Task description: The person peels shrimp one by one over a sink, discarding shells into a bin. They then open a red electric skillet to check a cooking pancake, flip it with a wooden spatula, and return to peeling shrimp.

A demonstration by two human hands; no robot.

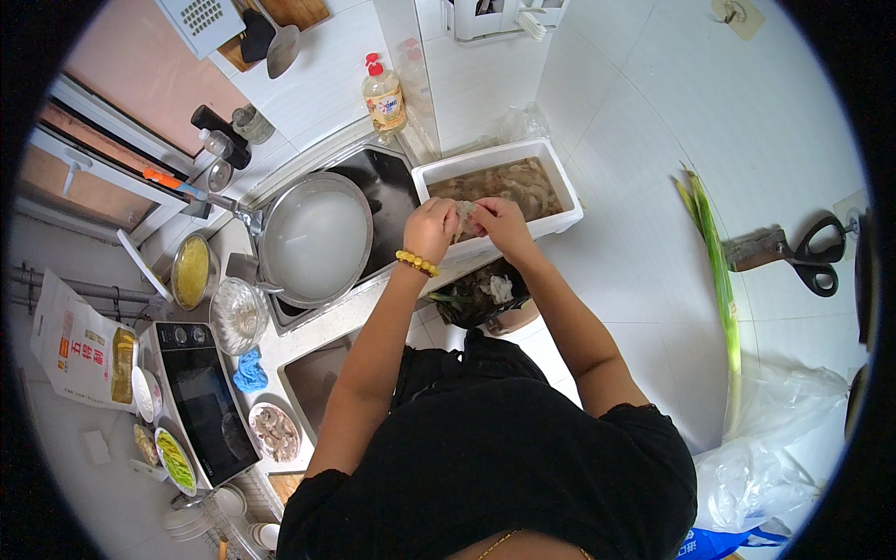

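Between both hands is a raw greyish shrimp (463,218), held over the near rim of a white foam box (570,203). My left hand (428,227), with a yellow bead bracelet (418,263) at the wrist, grips one side of it. The fingers of my right hand (505,225) pinch the other side. Several more shrimp (535,183) lie in murky water inside the box. Below the hands, a black-lined waste bin (465,313) contains scraps and white crumpled matter.
A large metal basin (315,241) of cloudy water sits in the sink (385,178) to the left. A dish soap bottle (385,105) stands behind. Farther left are a glass bowl (239,316), a plate of shrimp (274,432) and a microwave (203,399). A green onion (721,287) stands at right.
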